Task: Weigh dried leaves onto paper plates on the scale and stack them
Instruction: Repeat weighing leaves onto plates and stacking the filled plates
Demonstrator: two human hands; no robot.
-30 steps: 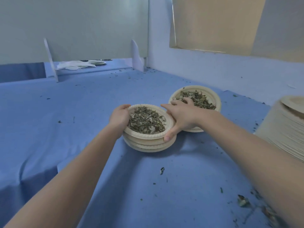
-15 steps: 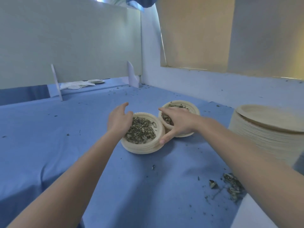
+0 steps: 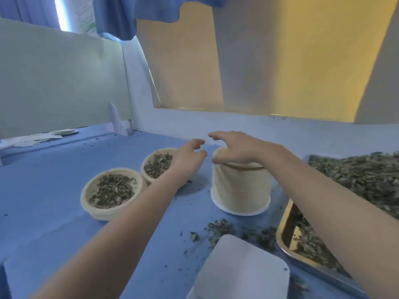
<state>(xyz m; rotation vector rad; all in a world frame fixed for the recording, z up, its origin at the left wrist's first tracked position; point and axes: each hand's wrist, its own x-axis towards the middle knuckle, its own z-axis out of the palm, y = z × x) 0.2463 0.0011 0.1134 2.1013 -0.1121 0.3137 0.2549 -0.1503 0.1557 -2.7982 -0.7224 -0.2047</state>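
A tall stack of empty paper plates [image 3: 240, 186] stands mid-table. My right hand [image 3: 235, 148] hovers over its top, fingers spread, thumb against the rim. My left hand [image 3: 189, 157] reaches toward the stack's left side, fingers loosely curved, holding nothing. A stack of plates topped with dried leaves [image 3: 111, 192] sits at the left. A second filled plate [image 3: 156, 164] lies behind it, partly hidden by my left wrist. The white scale platform [image 3: 241, 268] is at the bottom centre, bare.
A metal tray [image 3: 306, 254] heaped with dried leaves [image 3: 354, 175] fills the right side under my right forearm. Loose leaf bits [image 3: 218, 229] litter the blue cloth between scale and plate stack. White partitions and a wall close the back; white papers [image 3: 36, 139] lie far left.
Both hands left the filled plate stack and moved right to the tall stack of empty plates. The view swung right and up, bringing the scale and leaf tray into sight.
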